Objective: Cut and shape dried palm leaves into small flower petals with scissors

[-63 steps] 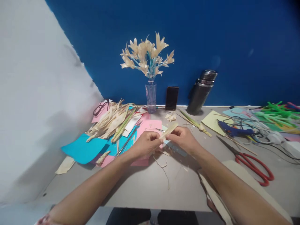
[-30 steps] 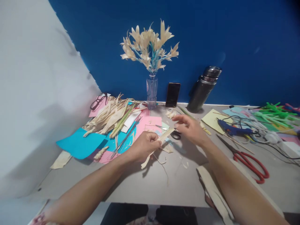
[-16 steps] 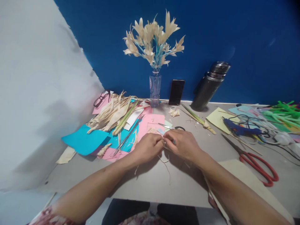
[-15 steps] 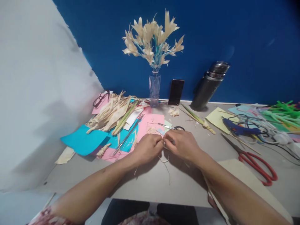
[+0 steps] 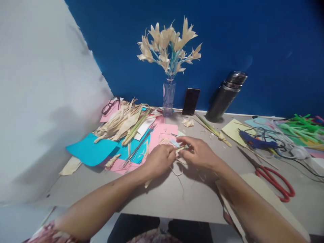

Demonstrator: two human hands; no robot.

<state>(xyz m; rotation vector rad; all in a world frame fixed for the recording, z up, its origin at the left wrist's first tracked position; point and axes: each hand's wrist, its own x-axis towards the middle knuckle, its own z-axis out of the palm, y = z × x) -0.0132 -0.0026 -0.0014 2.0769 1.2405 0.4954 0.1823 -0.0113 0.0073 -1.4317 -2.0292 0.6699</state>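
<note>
Holding a strip (image 5: 180,149) just over the counter (image 5: 162,202)

Far left, white wall (image 5: 32,101); next to it a pale scrap (image 5: 72,166), partly beneath a blue sheet (image 5: 92,148). Glasses (image 5: 110,106) behind, on pink paper. Then the husks (image 5: 121,118), dry and heaped, with a green stalk (image 5: 136,127) along the right side of the heap. Knobbly pale piece (image 5: 112,161) nearer. Thin rods (image 5: 138,148) lie slantwise across more blue paper.

Left hand (image 5: 160,159): fingers narrow, pinched on the strip. Behind it, near the blue wall (image 5: 106,30), a clear bottle (image 5: 168,99) stands with pale flowers (image 5: 169,40) on blue stems in its neck.

Strip sits between the hands; only a short length shows, running from the left fingertips toward the right. Below it, a curled fibre (image 5: 181,184) on the counter. Phone (image 5: 191,102) stands upright farther back.

Right hand (image 5: 199,153): thumb and forefinger parted, strip's end in the gap. Contact there: cannot tell.

Farther right: dark flask (image 5: 225,98), yellow sheet (image 5: 234,132), blue glue gun (image 5: 257,140) among cables. Red-handled scissors (image 5: 275,182) nearer, beside a cream sheet (image 5: 255,184) partly covered by the right forearm. Green stems (image 5: 301,126) heaped at far right.
</note>
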